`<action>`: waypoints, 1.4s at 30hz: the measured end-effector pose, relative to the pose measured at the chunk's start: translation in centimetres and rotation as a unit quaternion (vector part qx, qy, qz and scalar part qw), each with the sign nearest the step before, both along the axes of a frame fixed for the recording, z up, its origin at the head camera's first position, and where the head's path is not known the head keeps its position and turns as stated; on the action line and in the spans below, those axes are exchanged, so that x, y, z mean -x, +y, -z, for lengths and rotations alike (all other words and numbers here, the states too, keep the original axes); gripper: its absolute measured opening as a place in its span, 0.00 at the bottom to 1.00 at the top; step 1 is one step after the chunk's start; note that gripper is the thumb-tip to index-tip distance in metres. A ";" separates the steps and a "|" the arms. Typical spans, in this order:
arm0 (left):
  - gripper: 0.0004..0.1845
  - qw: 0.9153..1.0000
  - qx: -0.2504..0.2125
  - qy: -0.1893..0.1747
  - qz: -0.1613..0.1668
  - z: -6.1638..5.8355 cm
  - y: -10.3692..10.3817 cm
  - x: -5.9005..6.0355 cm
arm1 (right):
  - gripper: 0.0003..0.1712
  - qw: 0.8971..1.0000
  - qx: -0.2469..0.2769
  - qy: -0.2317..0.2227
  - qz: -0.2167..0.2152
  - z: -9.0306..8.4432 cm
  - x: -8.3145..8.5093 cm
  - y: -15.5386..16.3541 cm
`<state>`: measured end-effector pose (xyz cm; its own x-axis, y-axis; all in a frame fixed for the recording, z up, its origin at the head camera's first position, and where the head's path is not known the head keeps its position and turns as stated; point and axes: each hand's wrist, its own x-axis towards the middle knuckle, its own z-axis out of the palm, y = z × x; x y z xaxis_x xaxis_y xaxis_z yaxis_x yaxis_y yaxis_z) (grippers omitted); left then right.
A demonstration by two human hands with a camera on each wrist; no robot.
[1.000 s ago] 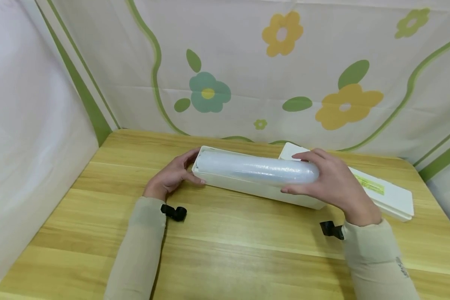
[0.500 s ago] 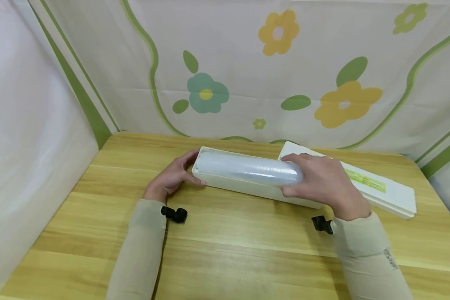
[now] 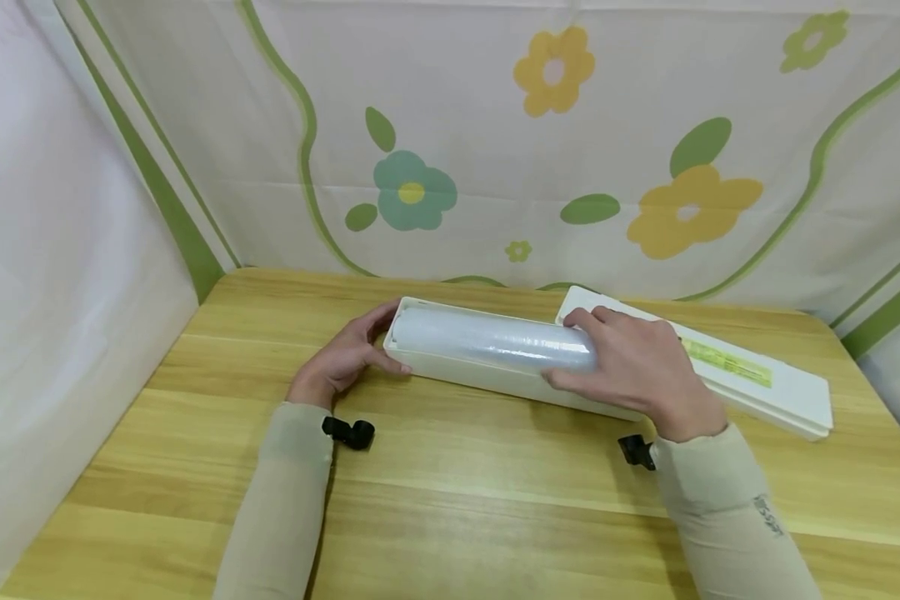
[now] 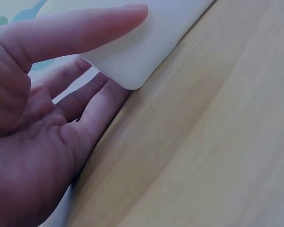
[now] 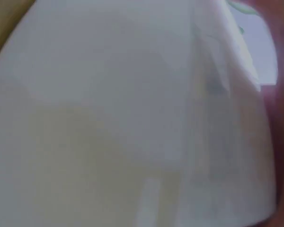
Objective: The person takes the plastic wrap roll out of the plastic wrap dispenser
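Observation:
A long white box (image 3: 465, 373) lies on the wooden table (image 3: 450, 492) with a roll of clear cling film (image 3: 487, 340) resting in it. My left hand (image 3: 345, 354) holds the box's left end, thumb on the near wall and fingers behind the end; the left wrist view shows that hand (image 4: 47, 118) around the box corner (image 4: 132, 56). My right hand (image 3: 630, 367) grips the right part of the roll, fingers curled over its top. The right wrist view shows only the blurred white roll (image 5: 132, 118) up close.
A flat white lid (image 3: 750, 375) with a yellow-green label lies behind and right of the box, angled toward the table's right edge. A flowered cloth (image 3: 495, 150) walls the back and sides. Bare table stretches in front of the box.
My right hand has slid leftward along the roll, covering more of its right end, and the roll has settled lower in the box. The left hand has stayed on the box's end.

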<state>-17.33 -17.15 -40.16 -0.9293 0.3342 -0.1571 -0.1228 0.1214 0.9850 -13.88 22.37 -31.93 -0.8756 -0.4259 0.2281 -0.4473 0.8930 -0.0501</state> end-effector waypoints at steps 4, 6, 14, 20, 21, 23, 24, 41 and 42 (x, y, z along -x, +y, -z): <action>0.61 1.000 -0.004 -0.002 0.000 0.1 0.0 -0.1 | 0.51 0.999 -0.012 -0.020 0.032 0.1 0.1 -0.6; 0.61 1.000 -0.006 -0.003 0.000 0.0 0.0 -0.1 | 0.53 0.999 -0.018 -0.031 0.040 0.0 0.1 -0.8; 0.60 1.000 -0.003 -0.005 0.003 -0.1 0.0 0.0 | 0.46 0.998 -0.024 -0.036 0.034 -0.4 -0.1 -0.9; 0.60 1.000 -0.001 -0.004 0.000 -0.1 0.1 0.0 | 0.44 0.999 -0.022 0.034 0.001 -0.3 -0.1 -0.8; 0.60 1.000 -0.001 -0.004 -0.001 -0.1 0.1 0.0 | 0.43 0.999 -0.018 0.047 -0.006 -0.3 -0.1 -0.8; 0.60 1.000 0.000 -0.001 0.000 -0.1 0.0 0.0 | 0.41 0.998 -0.010 0.064 -0.018 -0.1 0.0 -0.7; 0.60 1.000 -0.001 -0.001 0.001 0.0 0.0 0.0 | 0.41 0.998 -0.006 0.066 -0.021 -0.1 0.0 -0.7; 0.60 1.000 -0.024 0.013 0.010 0.1 0.0 0.1 | 0.42 0.996 0.017 0.078 -0.049 0.6 0.5 -0.1; 0.60 1.000 -0.024 0.013 0.010 0.1 0.0 0.1 | 0.43 0.995 0.017 0.083 -0.051 0.6 0.5 -0.1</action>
<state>-17.39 -17.12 -40.24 -0.9260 0.3591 -0.1164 -0.0952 0.0763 0.9925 -14.38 22.28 -32.53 -0.7776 -0.4996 0.3818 -0.5395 0.8420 0.0032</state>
